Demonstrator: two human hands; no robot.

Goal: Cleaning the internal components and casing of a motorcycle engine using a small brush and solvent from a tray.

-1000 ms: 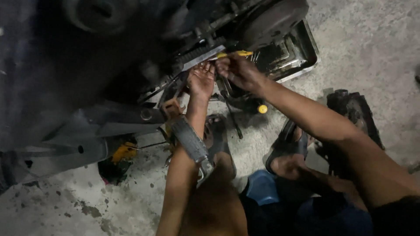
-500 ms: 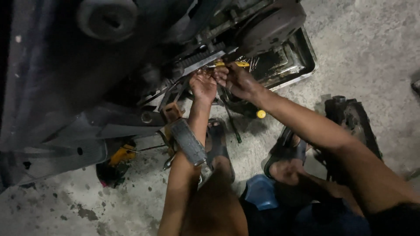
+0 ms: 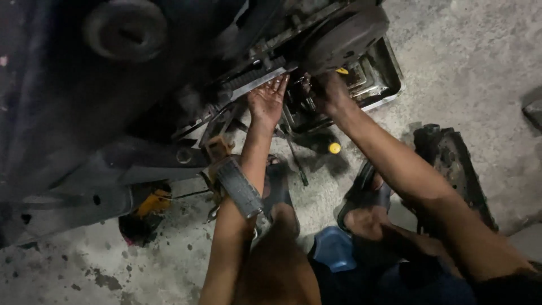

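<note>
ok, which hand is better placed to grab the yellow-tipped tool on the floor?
Left, probably. The left hand is open, fingers spread on the metal bar, above the yellow-tipped tool. The right hand is reaching into the dark machinery.

Grey speckled floor (image 3: 480, 62) is showing dark stains; a silver ribbed footpeg (image 3: 240, 188), a yellow-capped tool (image 3: 335, 148), black sandals (image 3: 364, 195), a blue stool (image 3: 334, 248) and a dark engine (image 3: 339, 36) are showing.

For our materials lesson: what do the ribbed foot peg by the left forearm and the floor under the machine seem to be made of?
Foot peg: probably metal, dull grey, with fine moulded ribs and a worn sheen. Floor: looks like bare concrete, rough, pale grey, speckled with dark stains.
</note>
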